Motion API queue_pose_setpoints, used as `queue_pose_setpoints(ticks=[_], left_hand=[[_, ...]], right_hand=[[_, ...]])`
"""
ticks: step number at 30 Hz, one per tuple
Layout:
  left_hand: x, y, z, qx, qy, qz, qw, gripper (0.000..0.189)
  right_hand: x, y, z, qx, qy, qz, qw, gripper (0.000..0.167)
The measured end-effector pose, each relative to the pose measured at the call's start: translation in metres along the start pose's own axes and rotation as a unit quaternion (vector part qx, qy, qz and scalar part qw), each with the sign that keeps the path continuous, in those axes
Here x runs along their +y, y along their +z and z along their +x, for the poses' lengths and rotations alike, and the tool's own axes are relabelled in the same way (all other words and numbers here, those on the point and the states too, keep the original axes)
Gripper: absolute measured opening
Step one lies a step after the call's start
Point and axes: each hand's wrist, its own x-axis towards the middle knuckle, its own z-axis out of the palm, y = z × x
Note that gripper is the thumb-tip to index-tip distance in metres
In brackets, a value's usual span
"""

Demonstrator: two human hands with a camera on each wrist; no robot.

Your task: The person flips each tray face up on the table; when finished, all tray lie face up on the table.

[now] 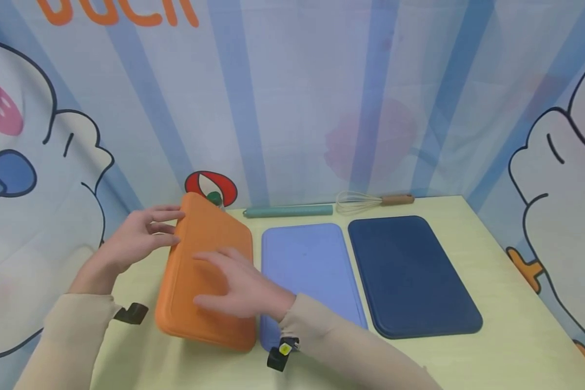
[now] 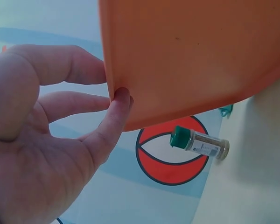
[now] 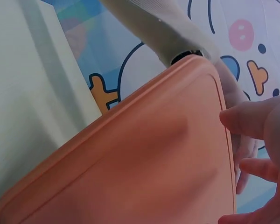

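An orange rectangular tray [image 1: 209,281] is tilted up on its lower long edge at the left of the table. My left hand [image 1: 138,233] pinches its raised edge, and the left wrist view shows fingers on both sides of the thin rim. In front of the tray's broad face is my right hand [image 1: 246,284], fingers spread and fairly straight. From the right wrist view, its fingertips [image 3: 231,120] are at or near the tray's edge; contact is hard to tell. Beside it lie a light blue tray [image 1: 304,260], partly covered by the right arm, and a navy tray [image 1: 409,271].
Along the back edge lie a green rolling pin [image 1: 287,211] and a whisk [image 1: 358,202] with a wooden handle. A green-capped spice jar [image 2: 200,142] is behind the orange tray. A printed curtain [image 1: 302,97] hangs behind the pale yellow table [image 1: 507,336].
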Motion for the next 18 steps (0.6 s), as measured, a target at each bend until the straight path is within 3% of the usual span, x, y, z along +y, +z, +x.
queue_pose_setpoints(ticks=[18], left_hand=[[0.018,0.006,0.012,-0.004,0.004,0.007,1.0000,0.057]], right_hand=[[-0.043,-0.003,0.020,-0.063,0.067,-0.055,0.9942,0.072]])
